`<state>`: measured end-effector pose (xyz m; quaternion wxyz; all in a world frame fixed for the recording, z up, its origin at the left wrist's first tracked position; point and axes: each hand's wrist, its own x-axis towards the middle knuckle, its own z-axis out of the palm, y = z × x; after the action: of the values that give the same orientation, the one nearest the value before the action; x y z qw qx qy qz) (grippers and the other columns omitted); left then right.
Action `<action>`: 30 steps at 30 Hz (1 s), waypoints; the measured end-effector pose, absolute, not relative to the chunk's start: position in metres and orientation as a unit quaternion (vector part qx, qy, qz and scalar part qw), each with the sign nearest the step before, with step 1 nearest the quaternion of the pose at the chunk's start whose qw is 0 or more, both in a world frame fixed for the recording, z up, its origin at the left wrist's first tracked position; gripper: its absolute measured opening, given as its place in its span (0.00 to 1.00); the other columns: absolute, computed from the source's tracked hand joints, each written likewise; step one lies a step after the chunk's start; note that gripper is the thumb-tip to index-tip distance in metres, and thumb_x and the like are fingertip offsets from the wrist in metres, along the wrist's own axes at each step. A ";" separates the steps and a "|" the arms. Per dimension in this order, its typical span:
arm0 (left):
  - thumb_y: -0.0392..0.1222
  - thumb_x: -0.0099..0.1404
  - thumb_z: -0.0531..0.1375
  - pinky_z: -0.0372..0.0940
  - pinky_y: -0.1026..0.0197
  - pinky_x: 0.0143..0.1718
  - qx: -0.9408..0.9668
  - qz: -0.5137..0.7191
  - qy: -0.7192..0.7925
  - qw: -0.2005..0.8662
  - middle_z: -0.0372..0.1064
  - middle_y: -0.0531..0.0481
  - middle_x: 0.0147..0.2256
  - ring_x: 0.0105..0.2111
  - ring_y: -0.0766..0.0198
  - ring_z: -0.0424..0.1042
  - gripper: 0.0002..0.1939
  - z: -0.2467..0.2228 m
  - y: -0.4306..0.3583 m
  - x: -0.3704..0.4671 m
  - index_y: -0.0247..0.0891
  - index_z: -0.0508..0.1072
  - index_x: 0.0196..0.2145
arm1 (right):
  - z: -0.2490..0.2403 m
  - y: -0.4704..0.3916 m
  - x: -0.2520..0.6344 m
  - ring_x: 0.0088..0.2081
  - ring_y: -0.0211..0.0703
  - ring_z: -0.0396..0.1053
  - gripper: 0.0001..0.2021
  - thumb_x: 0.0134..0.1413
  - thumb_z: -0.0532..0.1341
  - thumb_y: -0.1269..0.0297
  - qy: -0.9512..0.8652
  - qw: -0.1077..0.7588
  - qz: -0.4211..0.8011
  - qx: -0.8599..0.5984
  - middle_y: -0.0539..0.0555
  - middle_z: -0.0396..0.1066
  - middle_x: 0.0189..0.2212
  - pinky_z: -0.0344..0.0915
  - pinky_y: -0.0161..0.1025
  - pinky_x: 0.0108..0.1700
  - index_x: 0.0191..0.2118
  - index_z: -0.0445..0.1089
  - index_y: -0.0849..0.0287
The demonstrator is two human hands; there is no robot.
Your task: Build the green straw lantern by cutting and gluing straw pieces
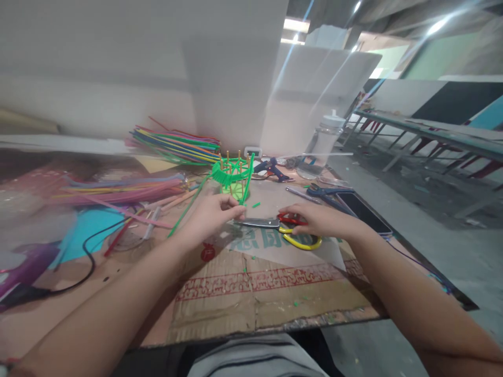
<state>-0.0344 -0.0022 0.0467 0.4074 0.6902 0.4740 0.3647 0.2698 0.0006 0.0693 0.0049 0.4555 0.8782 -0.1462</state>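
1. Striped clothing (255, 361) sits nearest, below both hands, before the counter's cardboard (220, 311).
2. The left hand (216, 212) has thumb and fingertips pinched together on the lower end of a green strip (249, 180).
3. Just beyond that hand stands a green basket-like frame (223, 176) with upright sticks.
4. The right hand (320, 219), apart from the left, touches the scissors' (261, 223) red handle; how firmly, I cannot tell. The blades point toward the left hand.
5. A phone (363, 212) lies beyond the right wrist; a glue gun (271, 168) lies beyond both hands.
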 end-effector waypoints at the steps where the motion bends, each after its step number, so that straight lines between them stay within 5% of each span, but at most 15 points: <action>1: 0.52 0.61 0.64 0.64 0.61 0.32 0.689 0.363 0.478 0.405 0.79 0.46 0.30 0.31 0.60 0.76 0.14 0.046 -0.002 -0.035 0.37 0.73 0.29 | 0.069 -0.001 0.270 0.50 0.54 0.71 0.26 0.57 0.63 0.59 0.885 0.013 -0.144 0.442 0.59 0.72 0.53 0.65 0.44 0.49 0.61 0.67 0.52; 8: 0.54 0.62 0.63 0.64 0.62 0.32 0.699 0.344 0.491 0.390 0.79 0.48 0.31 0.31 0.61 0.77 0.16 0.054 -0.004 -0.038 0.37 0.74 0.30 | 0.049 -0.008 0.261 0.45 0.48 0.71 0.29 0.53 0.60 0.71 0.900 -0.006 -0.088 0.426 0.60 0.70 0.52 0.65 0.39 0.44 0.63 0.66 0.52; 16: 0.52 0.61 0.64 0.63 0.63 0.30 0.697 0.346 0.489 0.395 0.79 0.49 0.30 0.30 0.62 0.76 0.14 0.061 -0.007 -0.037 0.37 0.74 0.29 | 0.053 -0.002 0.272 0.44 0.50 0.71 0.17 0.57 0.61 0.60 0.869 -0.083 -0.116 0.474 0.58 0.73 0.46 0.64 0.42 0.44 0.52 0.68 0.56; 20: 0.49 0.61 0.64 0.63 0.63 0.32 0.685 0.361 0.487 0.403 0.79 0.49 0.29 0.30 0.63 0.75 0.13 0.066 -0.008 -0.037 0.37 0.73 0.28 | 0.061 -0.001 0.280 0.40 0.50 0.70 0.23 0.57 0.60 0.48 0.831 -0.124 -0.156 0.519 0.58 0.72 0.43 0.65 0.43 0.41 0.53 0.64 0.58; 30: 0.52 0.61 0.65 0.64 0.63 0.33 0.712 0.365 0.463 0.380 0.79 0.50 0.30 0.31 0.63 0.76 0.14 0.056 -0.002 -0.041 0.38 0.76 0.29 | 0.073 -0.020 0.262 0.42 0.52 0.67 0.26 0.53 0.61 0.45 0.843 -0.119 -0.254 0.459 0.58 0.69 0.43 0.63 0.46 0.44 0.50 0.66 0.61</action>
<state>-0.0413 -0.0025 0.0559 0.3802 0.7123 0.4632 0.3652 0.2619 -0.0205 0.0730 -0.1189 0.4591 0.8428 -0.2545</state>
